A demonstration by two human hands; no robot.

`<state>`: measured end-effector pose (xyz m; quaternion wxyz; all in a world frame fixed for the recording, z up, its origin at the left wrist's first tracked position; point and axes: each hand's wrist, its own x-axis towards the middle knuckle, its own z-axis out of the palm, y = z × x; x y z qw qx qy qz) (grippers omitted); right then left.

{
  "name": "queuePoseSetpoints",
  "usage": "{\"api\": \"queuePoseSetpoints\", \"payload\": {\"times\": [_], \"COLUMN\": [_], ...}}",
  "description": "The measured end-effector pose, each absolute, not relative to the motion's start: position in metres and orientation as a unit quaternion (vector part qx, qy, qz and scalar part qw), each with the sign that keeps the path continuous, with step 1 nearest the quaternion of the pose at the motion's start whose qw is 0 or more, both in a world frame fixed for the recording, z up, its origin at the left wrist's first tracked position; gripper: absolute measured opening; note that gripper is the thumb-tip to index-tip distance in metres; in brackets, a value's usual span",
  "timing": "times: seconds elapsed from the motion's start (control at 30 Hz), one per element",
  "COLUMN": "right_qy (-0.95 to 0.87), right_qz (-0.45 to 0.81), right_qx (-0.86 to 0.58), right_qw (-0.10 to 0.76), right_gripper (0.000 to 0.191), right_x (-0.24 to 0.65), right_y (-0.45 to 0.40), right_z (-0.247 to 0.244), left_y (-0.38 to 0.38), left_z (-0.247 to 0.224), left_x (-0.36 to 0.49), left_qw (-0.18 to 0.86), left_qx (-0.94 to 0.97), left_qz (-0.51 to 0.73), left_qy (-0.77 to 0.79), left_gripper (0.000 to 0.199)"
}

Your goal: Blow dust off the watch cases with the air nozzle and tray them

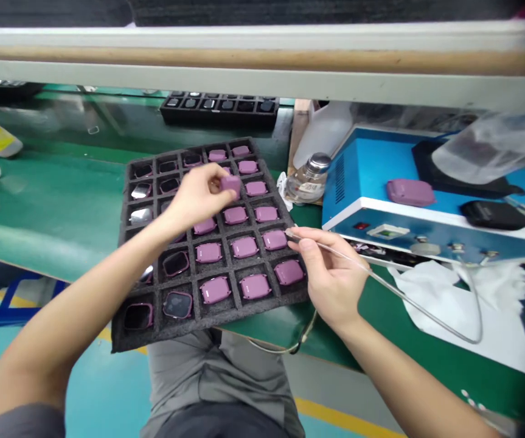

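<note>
A dark foam tray (123, 255) with a grid of square cells lies on the green bench, most cells holding pink square watch-like casings (244, 247). Several cells at the left hold dark or shiny glass-faced units (177, 304). My left hand (193, 194) is over the tray, pinching a pink casing (231, 185) between thumb and fingers. My right hand (330, 274) holds a slim metal-tipped pen-like tool (292, 233) with a clear tube (426, 313). Its tip is at a pink casing (274, 239) near the tray's right side.
A blue machine (372, 182) at the right carries a pink casing (410, 192) and a black casing (494, 214). Behind stand a metal-lidded glass jar (310, 180) and a black tray (220, 109). White cloth (454, 292) lies at the right. A pale beam (262, 61) crosses overhead.
</note>
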<state>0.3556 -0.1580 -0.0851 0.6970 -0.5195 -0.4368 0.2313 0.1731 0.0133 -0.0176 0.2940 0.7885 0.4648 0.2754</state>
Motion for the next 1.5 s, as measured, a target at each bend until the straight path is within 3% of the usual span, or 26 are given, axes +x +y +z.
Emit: {"api": "queuePoseSetpoints", "payload": {"times": [0.1,0.33,0.77,1.5], "right_qy": [-0.449,-0.467,-0.517,-0.518], "right_qz": [0.219,0.188,0.178,0.176], "right_qx": [-0.507,-0.496,-0.486,-0.494], "right_qw": [0.702,0.708,0.682,0.676], "right_gripper": [0.011,0.01,0.012,0.012], "right_x": [0.355,0.359,0.361,0.361], "right_y": [-0.157,-0.155,-0.157,-0.157], "right_z": [-0.085,-0.081,-0.081,-0.08], "left_y": [-0.041,-0.072,-0.08,-0.08], "left_z": [-0.023,-0.037,-0.045,-0.048], "left_x": [0.198,0.22,0.219,0.217], "left_qw": [0.492,0.614,0.527,0.523], "left_qx": [0.707,0.589,0.672,0.679], "left_qz": [0.302,0.348,0.361,0.355], "left_qy": [0.409,0.393,0.375,0.373], "left_gripper": [0.03,0.025,0.031,0.032]}}
